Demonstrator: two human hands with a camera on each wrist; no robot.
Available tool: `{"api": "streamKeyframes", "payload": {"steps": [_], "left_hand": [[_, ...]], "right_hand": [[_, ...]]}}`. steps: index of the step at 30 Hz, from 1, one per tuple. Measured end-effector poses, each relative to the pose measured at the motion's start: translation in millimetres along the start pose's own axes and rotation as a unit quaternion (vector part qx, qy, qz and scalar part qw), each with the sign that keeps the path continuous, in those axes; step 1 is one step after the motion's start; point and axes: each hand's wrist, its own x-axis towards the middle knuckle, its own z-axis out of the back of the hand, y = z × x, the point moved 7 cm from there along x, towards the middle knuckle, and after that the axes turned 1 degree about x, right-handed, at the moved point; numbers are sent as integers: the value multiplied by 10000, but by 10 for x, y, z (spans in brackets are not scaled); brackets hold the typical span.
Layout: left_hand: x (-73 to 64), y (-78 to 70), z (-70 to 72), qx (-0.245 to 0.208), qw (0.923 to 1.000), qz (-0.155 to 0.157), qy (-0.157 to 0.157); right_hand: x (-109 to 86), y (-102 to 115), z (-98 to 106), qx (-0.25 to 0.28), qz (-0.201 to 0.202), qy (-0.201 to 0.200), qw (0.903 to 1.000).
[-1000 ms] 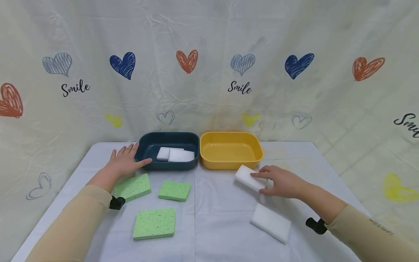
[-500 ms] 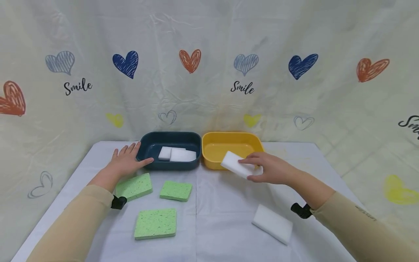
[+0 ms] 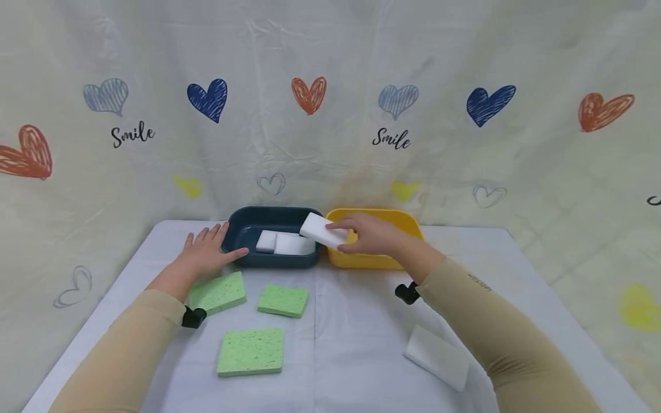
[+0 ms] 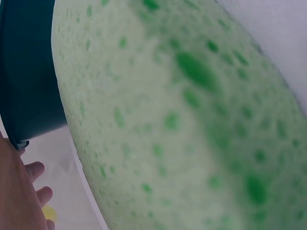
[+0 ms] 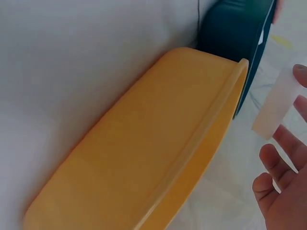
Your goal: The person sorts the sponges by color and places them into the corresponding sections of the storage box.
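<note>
My right hand (image 3: 370,234) pinches a white sponge block (image 3: 321,230) between thumb and fingers. The block hangs over the meeting rims of the dark teal bin (image 3: 273,261) and the yellow bin (image 3: 361,262), tilted, its left end above the teal one. In the right wrist view the same white block (image 5: 274,108) shows edge-on, held above the bins. Inside the teal bin lie white blocks (image 3: 294,245). My left hand (image 3: 207,250) rests at that bin's left side with fingers spread. Below its wrist is a green sponge (image 3: 219,291), which fills much of the left wrist view.
Two more green sponges lie on the white-covered table, a small one (image 3: 283,300) in front of the teal bin and a larger one (image 3: 251,351) nearer. Another white block (image 3: 436,357) lies at the right, close to my right sleeve. A printed curtain (image 3: 341,143) hangs behind.
My right hand has lifted the white block off the table and carried it left and up, past the yellow bin to the teal bin's edge. The left hand stays in place.
</note>
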Motion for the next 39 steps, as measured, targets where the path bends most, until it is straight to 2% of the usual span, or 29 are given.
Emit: {"api": "streamKeyframes", "payload": {"steps": [8,15,20,24,28,33,39], "left_hand": [[12,35,-30,56,10000,-24,-38],[42,33,-30,77,9999,18,-76],[61,50,-44,80,9999,55,-51],[53,48,-47,49,10000,75,-12],[46,26,-41,52,10000,83,6],[34,10,-34,72,9999,96,15],[28,20,-33,84,9999,111,20]], "right_hand": [[497,191,-66,-361,295,98,9989],[750,242,-113,-396,306,247,9984],[904,241,-191,-752,370,382,9957],[972,260,-263,-1220,445,476,9904],[963,279,-279,-1475,408,466,9871],[932,257,-250,-1420,290,245,9891],[869,244,-211,-1117,373,109,9930]]}}
